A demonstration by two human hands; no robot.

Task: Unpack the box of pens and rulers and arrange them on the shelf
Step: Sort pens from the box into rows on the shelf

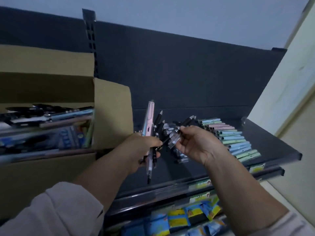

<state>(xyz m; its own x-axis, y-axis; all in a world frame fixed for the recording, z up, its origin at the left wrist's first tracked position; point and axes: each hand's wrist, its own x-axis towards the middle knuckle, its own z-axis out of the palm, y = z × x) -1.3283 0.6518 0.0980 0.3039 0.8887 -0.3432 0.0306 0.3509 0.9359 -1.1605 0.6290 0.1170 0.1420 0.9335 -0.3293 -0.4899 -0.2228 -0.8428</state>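
My left hand (pixel 144 149) grips a bundle of pens (pixel 150 126), a pink one and several black ones, held upright over the dark shelf (pixel 265 142). Just to its right, my right hand (pixel 197 144) pinches a single clear-and-black pen (pixel 176 136) that points up and to the right. An open cardboard box (pixel 112 114) sits on the shelf at the left, with more pens and packets inside it (pixel 46 126). Pastel green, blue and pink pens (pixel 233 137) lie in a row on the right half of the shelf. Black pens (pixel 179 156) lie under my hands.
The shelf's raised front lip (pixel 170 186) carries price labels. On a lower shelf stand blue and yellow packets (pixel 187 217). A cream wall (pixel 289 92) closes the right side, and a dark back panel (pixel 187 74) stands behind the shelf.
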